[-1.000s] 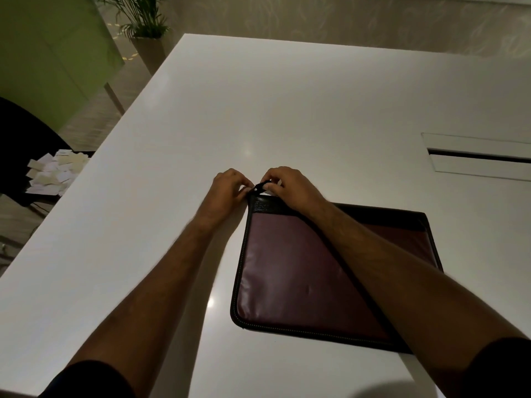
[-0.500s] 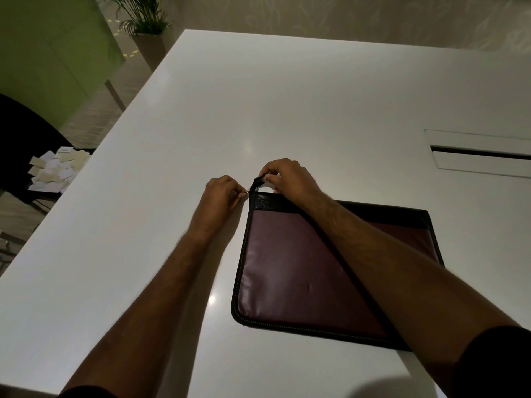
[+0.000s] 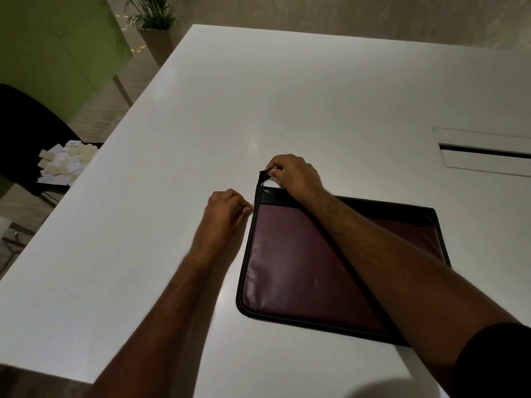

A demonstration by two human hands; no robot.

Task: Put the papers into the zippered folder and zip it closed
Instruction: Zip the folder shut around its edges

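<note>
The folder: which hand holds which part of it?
The right hand pinches the black end tab at the folder's far-left corner; the left hand pinches the zipper pull.

Maroon folder (image 3: 301, 268) with black trim, white table (image 3: 258, 110), green cabinet (image 3: 57, 47)

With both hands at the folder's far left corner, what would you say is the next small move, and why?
Probably draw the zipper pull toward the person along the folder's left edge. The left hand pinches the pull just below the corner, while the right hand holds the black tab taut, bracing that end for the pull.
</note>
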